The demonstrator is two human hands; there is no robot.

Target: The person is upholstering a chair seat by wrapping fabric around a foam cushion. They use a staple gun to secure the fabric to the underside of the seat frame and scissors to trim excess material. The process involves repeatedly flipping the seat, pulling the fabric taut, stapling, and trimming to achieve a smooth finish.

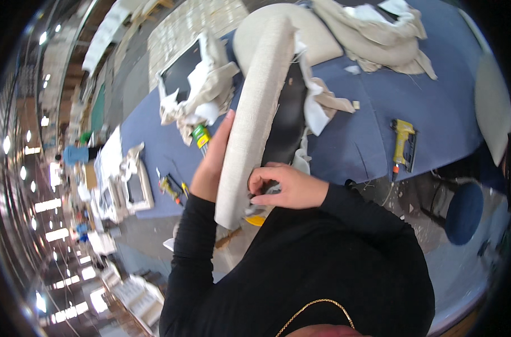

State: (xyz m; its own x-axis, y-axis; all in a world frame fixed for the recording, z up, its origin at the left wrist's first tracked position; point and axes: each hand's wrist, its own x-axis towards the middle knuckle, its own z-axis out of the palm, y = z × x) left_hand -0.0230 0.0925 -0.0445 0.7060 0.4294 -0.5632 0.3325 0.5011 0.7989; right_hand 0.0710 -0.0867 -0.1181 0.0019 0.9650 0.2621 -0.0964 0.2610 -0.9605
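An upholstered panel [255, 112] in beige woven fabric stands tilted on its edge in front of me, its black underside [285, 115] facing right. Loose beige fabric and white padding [317, 104] hang off its far side. My left hand [211, 163] lies along the panel's left face and steadies it; its thumb is hidden. At the near end of the black underside, my right hand [286, 185] has its fingers curled in toward the thumb by the fabric edge. What is between those fingers, if anything, cannot be made out.
On the blue-covered table [345, 151] lie a yellow staple gun [403, 146] at right, another tool [170, 188] at left, and a green-yellow package [201, 136]. More panels with loose fabric [196, 84] sit beyond. A blue round stool [464, 213] stands at right. Another person [78, 154] is far left.
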